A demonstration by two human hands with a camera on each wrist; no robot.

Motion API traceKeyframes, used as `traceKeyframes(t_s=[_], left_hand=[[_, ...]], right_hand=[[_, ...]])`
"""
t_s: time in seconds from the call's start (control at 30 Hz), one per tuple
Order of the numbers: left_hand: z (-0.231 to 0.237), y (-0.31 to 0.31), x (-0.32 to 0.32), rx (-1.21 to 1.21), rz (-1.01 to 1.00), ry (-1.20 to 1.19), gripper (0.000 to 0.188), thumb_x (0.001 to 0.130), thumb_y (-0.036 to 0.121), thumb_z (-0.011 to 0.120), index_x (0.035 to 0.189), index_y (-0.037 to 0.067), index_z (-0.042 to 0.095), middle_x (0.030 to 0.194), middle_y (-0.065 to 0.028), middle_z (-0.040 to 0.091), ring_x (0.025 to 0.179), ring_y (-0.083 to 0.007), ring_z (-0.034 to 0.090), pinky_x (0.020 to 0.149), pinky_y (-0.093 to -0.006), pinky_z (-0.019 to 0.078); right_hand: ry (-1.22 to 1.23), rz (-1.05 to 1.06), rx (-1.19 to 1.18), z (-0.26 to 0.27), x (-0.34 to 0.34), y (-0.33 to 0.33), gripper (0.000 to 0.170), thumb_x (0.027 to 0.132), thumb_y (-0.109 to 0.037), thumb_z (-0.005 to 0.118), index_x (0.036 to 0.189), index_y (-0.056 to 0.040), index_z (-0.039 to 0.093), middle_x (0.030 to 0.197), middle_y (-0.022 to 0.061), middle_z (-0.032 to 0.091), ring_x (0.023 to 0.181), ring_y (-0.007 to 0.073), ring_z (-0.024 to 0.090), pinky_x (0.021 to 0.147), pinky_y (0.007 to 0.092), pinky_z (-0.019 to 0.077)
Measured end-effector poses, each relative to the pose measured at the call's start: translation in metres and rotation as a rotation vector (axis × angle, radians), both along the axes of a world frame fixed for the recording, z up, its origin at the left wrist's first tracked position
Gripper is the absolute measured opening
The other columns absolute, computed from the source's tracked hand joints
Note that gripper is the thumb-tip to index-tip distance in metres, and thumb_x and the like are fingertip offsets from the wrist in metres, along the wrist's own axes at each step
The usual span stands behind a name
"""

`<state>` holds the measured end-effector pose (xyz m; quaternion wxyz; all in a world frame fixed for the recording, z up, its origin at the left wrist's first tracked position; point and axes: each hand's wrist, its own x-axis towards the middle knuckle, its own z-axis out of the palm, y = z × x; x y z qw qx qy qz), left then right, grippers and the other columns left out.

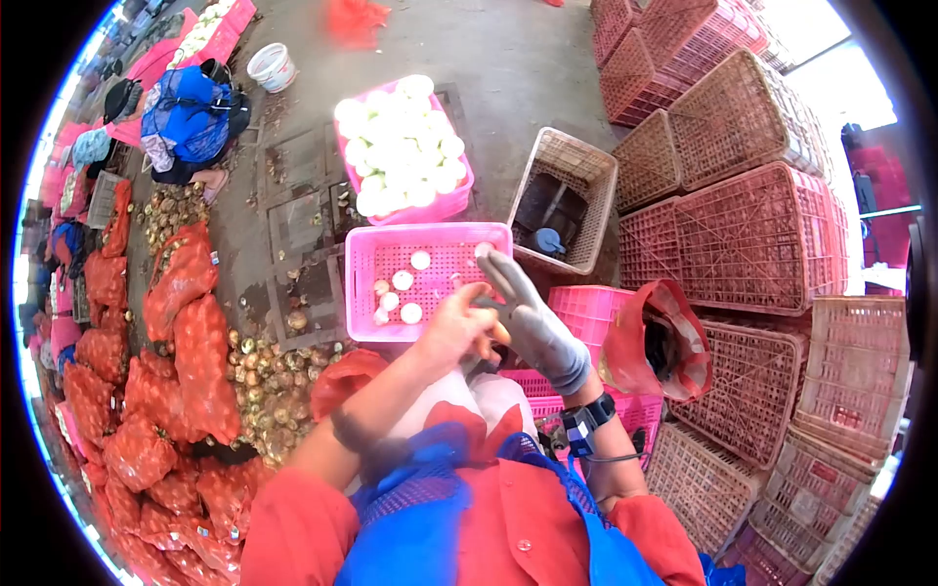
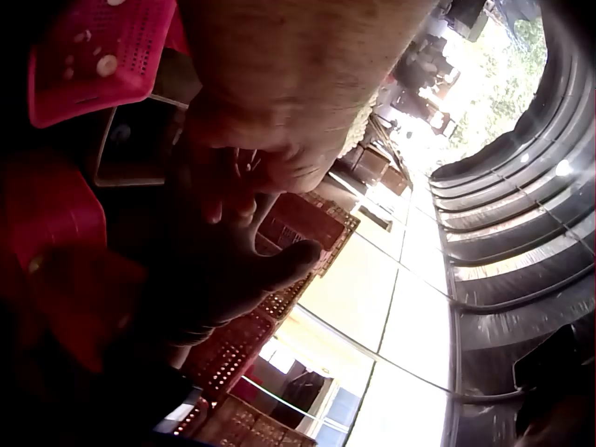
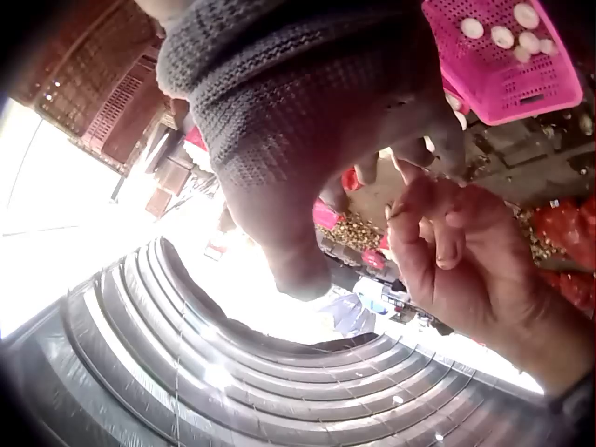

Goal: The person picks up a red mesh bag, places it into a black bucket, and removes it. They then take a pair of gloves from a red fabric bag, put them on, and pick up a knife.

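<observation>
Bare and bent-fingered, my left hand (image 1: 454, 327) meets the palm side of my right hand (image 1: 532, 337) in the head view. A grey knit glove (image 3: 270, 121) covers the right hand, whose fingers reach out fairly straight, nothing in their grasp. In the right wrist view the left fingertips (image 3: 410, 219) come right up to the gloved fingers; I cannot tell whether they pinch the glove. Just beyond both hands is a pink basket (image 1: 366, 273) holding several white peeled onions (image 1: 410, 313). One more onion (image 1: 483, 250) lies in its far right corner, beside the gloved fingertips.
A pink crate (image 1: 459, 203) heaped with peeled onions stands beyond the basket. Right of it is a beige crate (image 1: 562, 142); stacked crates (image 1: 733, 239) line the right side. Loose onions (image 1: 274, 381) and red mesh sacks (image 1: 200, 361) cover the left floor. Another person (image 1: 191, 117) works at upper left.
</observation>
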<state>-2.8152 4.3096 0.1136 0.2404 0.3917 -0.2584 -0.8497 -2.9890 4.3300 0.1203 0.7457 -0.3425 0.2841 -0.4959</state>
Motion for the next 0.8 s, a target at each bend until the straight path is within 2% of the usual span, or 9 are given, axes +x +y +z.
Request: traceKeyframes(t_s=[0.13, 0.23, 0.3, 0.5, 0.57, 0.6, 0.63, 0.73, 0.8], left_hand=[[-0.021, 0.0, -0.008, -0.005, -0.157, 0.11, 0.038, 0.095, 0.009, 0.05, 0.129, -0.004, 0.043, 0.08, -0.0172, 0.069, 0.05, -0.0164, 0.061, 0.052, -0.0316, 0.0584], [-0.015, 0.008, -0.016, -0.231, -0.788, -0.306, 0.039, 0.091, 0.008, 0.05, 0.127, -0.008, 0.043, 0.071, -0.0157, 0.067, 0.058, -0.0209, 0.068, 0.05, -0.0303, 0.057], [-0.011, 0.025, -0.008, -0.258, -0.691, -0.253, 0.026, 0.084, 0.006, 0.049, 0.106, -0.005, 0.059, 0.063, -0.0133, 0.065, 0.052, -0.0207, 0.064, 0.046, -0.0318, 0.051], [-0.024, 0.039, -0.02, -0.299, -0.699, -0.41, 0.043, 0.084, 0.003, 0.052, 0.124, -0.008, 0.043, 0.074, -0.0187, 0.067, 0.06, -0.0247, 0.069, 0.054, -0.037, 0.0555], [-0.027, 0.047, -0.023, -0.516, -0.58, -0.519, 0.053, 0.084, 0.004, 0.053, 0.134, -0.008, 0.037, 0.084, -0.023, 0.069, 0.066, -0.0293, 0.071, 0.059, -0.0406, 0.0583], [-0.014, 0.043, -0.023, -0.528, -0.577, -0.481, 0.059, 0.085, 0.005, 0.051, 0.141, -0.005, 0.033, 0.093, -0.0245, 0.07, 0.074, -0.0318, 0.073, 0.066, -0.0428, 0.0601], [-0.026, 0.049, -0.024, -0.646, -0.591, -0.459, 0.064, 0.086, 0.007, 0.053, 0.146, -0.001, 0.031, 0.092, -0.0209, 0.07, 0.075, -0.0277, 0.073, 0.07, -0.0402, 0.0589], [-0.007, 0.039, -0.02, -0.542, -0.481, -0.357, 0.077, 0.089, 0.008, 0.055, 0.158, 0.011, 0.022, 0.086, -0.0108, 0.067, 0.072, -0.0144, 0.066, 0.069, -0.0335, 0.0549], [-0.01, 0.027, -0.014, -0.522, -0.28, -0.321, 0.078, 0.087, 0.006, 0.054, 0.158, 0.01, 0.023, 0.084, -0.0082, 0.064, 0.069, -0.0145, 0.063, 0.064, -0.0337, 0.0543]], right_hand=[[0.16, 0.182, 0.116, 0.01, -0.001, 0.01, 0.084, 0.094, -0.023, 0.058, 0.161, -0.0061, 0.011, 0.164, 0.0183, 0.022, 0.139, 0.024, 0.045, 0.109, 0.035, 0.0413], [0.013, 0.225, 0.172, -0.006, 0.0, 0.026, 0.086, 0.097, -0.035, 0.059, 0.161, -0.0067, 0.01, 0.163, 0.0201, 0.022, 0.143, 0.0287, 0.04, 0.116, 0.0411, 0.0328], [-0.036, 0.222, 0.206, -0.011, 0.005, 0.032, 0.086, 0.099, -0.043, 0.058, 0.161, -0.008, 0.01, 0.161, 0.0213, 0.024, 0.142, 0.0326, 0.04, 0.115, 0.0419, 0.034], [-0.025, 0.122, 0.463, -0.019, 0.012, 0.031, 0.079, 0.103, -0.045, 0.052, 0.161, -0.0103, 0.012, 0.162, 0.0177, 0.023, 0.143, 0.0312, 0.037, 0.118, 0.0411, 0.0304], [0.011, 0.081, 0.553, -0.025, 0.012, 0.026, 0.077, 0.104, -0.045, 0.05, 0.161, -0.0108, 0.013, 0.162, 0.0161, 0.022, 0.144, 0.0293, 0.036, 0.118, 0.0404, 0.0293], [0.095, 0.037, 0.36, -0.047, 0.01, 0.033, 0.077, 0.103, -0.049, 0.05, 0.161, -0.0118, 0.016, 0.162, 0.0152, 0.023, 0.145, 0.0306, 0.034, 0.118, 0.0397, 0.029], [0.394, -0.087, 0.215, -0.07, 0.001, 0.031, 0.076, 0.097, -0.037, 0.064, 0.158, -0.0104, 0.026, 0.162, 0.0165, 0.023, 0.146, 0.0324, 0.033, 0.118, 0.0418, 0.0301], [0.34, -0.066, 0.141, -0.077, -0.027, 0.035, 0.086, 0.073, -0.001, 0.081, 0.148, -0.007, 0.04, 0.158, 0.0195, 0.03, 0.146, 0.0282, 0.032, 0.11, 0.0407, 0.0422], [0.181, 0.208, 0.229, -0.082, -0.03, 0.036, 0.084, 0.078, -0.006, 0.079, 0.15, -0.0081, 0.037, 0.159, 0.0194, 0.027, 0.146, 0.0289, 0.034, 0.112, 0.04, 0.0404]])
